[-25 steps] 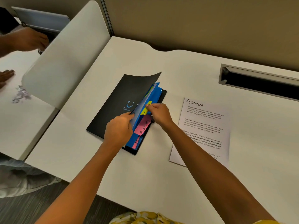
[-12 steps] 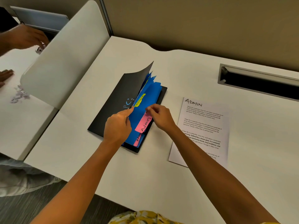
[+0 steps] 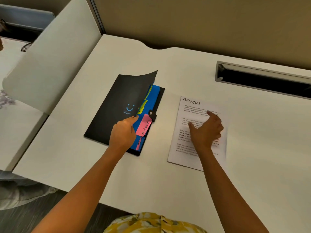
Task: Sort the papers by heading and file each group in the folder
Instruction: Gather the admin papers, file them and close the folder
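- Head view, change: right hand (image 3: 206, 130) has left the pink "Admin" tab (image 3: 144, 125) it was touching half a second ago and now hovers over the paper headed ADMIN (image 3: 200, 105), which lies on the tabletop (image 3: 168, 179) well to the right of the folder (image 3: 117, 108); the folder's black cover has dropped lower than it stood then.
- Head view, grips: left hand (image 3: 123, 133) rests on the folder cover, forefinger tucked under the cover's edge beside the pink tab, keeping the place; whether the other fingers pinch the cover cannot be told. The right hand's fingers are loosely spread and hold nothing; motion blur hides whether the fingertips touch the sheet.
- Head view, step: judged from the layout, the Admin section has been found and the sheet is about to be fetched. The next move calls for lifting the thin sheet off the tabletop, probably by an edge, and carrying it left to the folder while the left hand holds the section open.
- Head view, containers: the folder holds blue dividers (image 3: 155, 93) with yellow tabs (image 3: 143, 105) above the pink one and a second pink tab below; a snap strap (image 3: 152, 114) lies at its right edge. No filed papers show inside.
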Demonstrator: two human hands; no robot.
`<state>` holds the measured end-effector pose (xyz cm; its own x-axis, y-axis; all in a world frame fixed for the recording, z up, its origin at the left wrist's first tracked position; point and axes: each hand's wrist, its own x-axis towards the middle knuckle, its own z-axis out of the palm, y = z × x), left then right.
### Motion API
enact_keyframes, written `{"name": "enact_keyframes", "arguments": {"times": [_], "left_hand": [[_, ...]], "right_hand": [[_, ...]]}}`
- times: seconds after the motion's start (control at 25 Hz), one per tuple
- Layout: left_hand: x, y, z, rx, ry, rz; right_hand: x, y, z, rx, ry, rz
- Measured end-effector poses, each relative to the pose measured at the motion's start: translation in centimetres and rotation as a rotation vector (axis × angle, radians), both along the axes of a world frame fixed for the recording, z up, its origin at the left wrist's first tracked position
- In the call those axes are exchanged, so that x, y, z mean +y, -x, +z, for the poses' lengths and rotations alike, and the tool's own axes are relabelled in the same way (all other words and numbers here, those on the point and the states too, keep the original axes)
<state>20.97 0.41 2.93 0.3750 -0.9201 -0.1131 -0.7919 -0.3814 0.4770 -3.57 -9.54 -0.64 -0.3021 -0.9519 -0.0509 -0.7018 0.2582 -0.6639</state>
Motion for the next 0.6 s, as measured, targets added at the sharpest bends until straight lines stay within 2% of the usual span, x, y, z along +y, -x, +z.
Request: {"name": "enact_keyframes", "arguments": {"times": [0.12, 0.24, 0.4, 0.6], "left_hand": [[-0.3, 0.2, -0.3, -0.014, 0.049, 0.001], [-0.3, 0.3, -0.5, 0.009, 0.066, 0.020], [-0.1, 0.2, -1.1, 0.017, 0.092, 0.024], [0.0, 0.2, -1.5, 0.023, 0.121, 0.042]], "right_hand": [[-0.8, 3.9, 0.1, 0.098, -0.288, -0.208], [-0.9, 6.1, 0.1, 0.066, -0.536, -0.247], [-0.5, 6.5, -0.1, 0.159, -0.543, -0.247], [-0.6, 5.8, 0.0, 0.138, -0.539, -0.282]]}}
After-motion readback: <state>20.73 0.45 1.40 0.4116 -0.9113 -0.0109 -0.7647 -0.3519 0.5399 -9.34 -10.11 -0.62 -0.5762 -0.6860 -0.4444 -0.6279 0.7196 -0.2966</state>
